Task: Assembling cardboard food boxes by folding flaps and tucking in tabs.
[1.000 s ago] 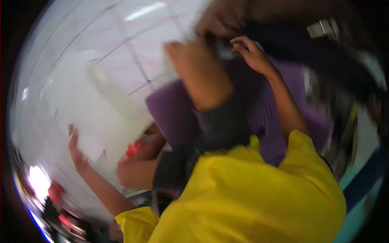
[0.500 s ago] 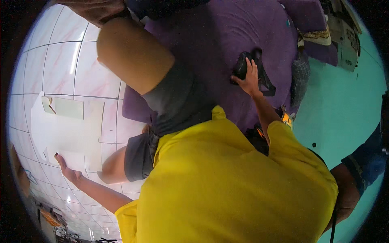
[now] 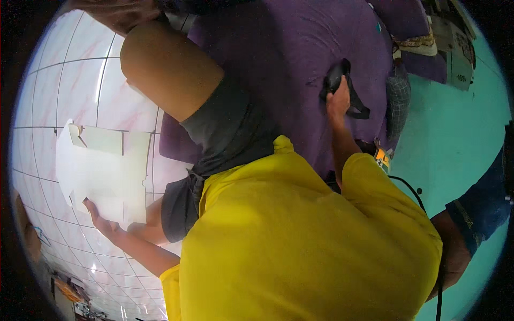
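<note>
My left hand (image 3: 103,220) pinches the near edge of a flat white cardboard sheet (image 3: 101,168) over the tiled floor. A cut flap stands out at the sheet's far edge; most of my fingers are hidden beneath it. At the right, my right hand (image 3: 338,99) is closed round a black object (image 3: 335,76) above the purple cloth (image 3: 300,48). This object has a rounded body and a black loop or arm (image 3: 360,111) on its right; its exact kind is not clear.
An orange-and-white item (image 3: 382,159) lies beside my right sleeve. Cushions and a box (image 3: 458,69) stand at the upper right, by the green floor (image 3: 444,139). Parts of other people show at the right, in denim (image 3: 482,208), and at the upper left.
My right hand has gone from spread fingers on the black object to a grip round it, shifting slightly right. The left hand and cardboard sheet have moved right.
</note>
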Tool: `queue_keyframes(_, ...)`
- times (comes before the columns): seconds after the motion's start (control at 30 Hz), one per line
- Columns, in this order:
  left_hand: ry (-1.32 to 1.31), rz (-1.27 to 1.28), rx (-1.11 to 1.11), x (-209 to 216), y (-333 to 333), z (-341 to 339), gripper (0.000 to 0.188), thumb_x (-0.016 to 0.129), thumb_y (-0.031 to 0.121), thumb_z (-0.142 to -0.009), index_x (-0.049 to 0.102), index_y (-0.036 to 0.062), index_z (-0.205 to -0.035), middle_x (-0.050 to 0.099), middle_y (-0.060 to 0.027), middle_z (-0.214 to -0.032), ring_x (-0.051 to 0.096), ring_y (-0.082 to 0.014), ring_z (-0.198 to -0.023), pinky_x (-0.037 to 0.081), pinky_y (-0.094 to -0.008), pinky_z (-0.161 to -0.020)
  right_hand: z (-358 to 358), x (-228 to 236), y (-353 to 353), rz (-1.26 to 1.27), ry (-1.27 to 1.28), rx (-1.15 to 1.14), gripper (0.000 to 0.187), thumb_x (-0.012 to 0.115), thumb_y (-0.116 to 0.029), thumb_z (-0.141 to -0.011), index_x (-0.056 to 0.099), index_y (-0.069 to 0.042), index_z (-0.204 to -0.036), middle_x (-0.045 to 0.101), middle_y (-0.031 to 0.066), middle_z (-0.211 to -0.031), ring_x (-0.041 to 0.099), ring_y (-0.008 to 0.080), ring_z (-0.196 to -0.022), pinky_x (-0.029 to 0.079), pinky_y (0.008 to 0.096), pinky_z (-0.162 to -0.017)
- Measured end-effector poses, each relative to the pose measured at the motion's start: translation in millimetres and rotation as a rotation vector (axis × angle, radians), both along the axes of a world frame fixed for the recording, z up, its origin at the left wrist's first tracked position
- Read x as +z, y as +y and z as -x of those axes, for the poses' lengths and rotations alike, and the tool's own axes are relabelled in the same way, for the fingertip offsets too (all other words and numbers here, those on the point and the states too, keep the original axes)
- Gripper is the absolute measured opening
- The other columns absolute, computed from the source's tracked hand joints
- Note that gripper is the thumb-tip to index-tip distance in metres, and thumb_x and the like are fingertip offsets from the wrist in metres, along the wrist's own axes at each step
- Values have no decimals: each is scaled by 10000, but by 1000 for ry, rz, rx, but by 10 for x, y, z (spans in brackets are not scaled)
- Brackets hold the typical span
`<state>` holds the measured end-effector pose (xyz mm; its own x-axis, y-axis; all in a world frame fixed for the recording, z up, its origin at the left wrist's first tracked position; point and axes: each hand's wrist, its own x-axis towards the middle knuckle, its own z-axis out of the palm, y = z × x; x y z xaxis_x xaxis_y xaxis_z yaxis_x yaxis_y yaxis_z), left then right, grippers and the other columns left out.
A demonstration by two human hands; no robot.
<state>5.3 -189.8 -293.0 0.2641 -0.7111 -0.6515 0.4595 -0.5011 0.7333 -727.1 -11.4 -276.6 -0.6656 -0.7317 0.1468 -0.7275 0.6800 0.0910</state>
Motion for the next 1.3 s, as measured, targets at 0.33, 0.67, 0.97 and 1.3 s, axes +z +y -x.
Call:
queue_keyframes(0.33, 195, 40, 9, -186, 95, 115, 399, 548, 244, -976, 490, 59, -1324, 543, -99, -1320, 531, -272, -1181, 447, -426, -1005, 999, -58, -584, 89, -64, -380, 713, 739, -367, -785, 417, -33, -1326, 512, 225, -1281, 470, 405, -1224, 375, 520, -1007)
queue_keyframes(0.67, 54, -133, 242, 358, 143, 1077, 446, 561, 237, -968, 451, 70, -1367, 549, -104, -1297, 544, -261, -1153, 459, -394, -985, -412, 217, -1906, -519, -260, 395, 547, 672, -391, -829, 552, -82, -1264, 507, 185, -1342, 422, 344, -1298, 324, 524, -1056)
queue_keyframes(0.97, 558, 178, 500, -86, 937, 2298, 521, 531, 136, -945, 359, 29, -1426, 548, -100, -1237, 579, -203, -1073, 499, -326, -877, -1853, 1577, -3048, 4, -750, 833, 293, 560, -222, -978, 609, 10, -1151, 638, 128, -1102, 605, 195, -1036, 475, 318, -906)
queue_keyframes(1.3, 377, 286, 449, 45, 1597, 3499, 435, 499, 200, -976, 401, 57, -1375, 539, -86, -1269, 572, -206, -1126, 489, -372, -947, -2616, -14, -3024, -1127, -1663, 762, 515, 621, -314, -941, 479, 29, -1297, 626, 116, -1119, 599, 171, -1004, 474, 304, -892)
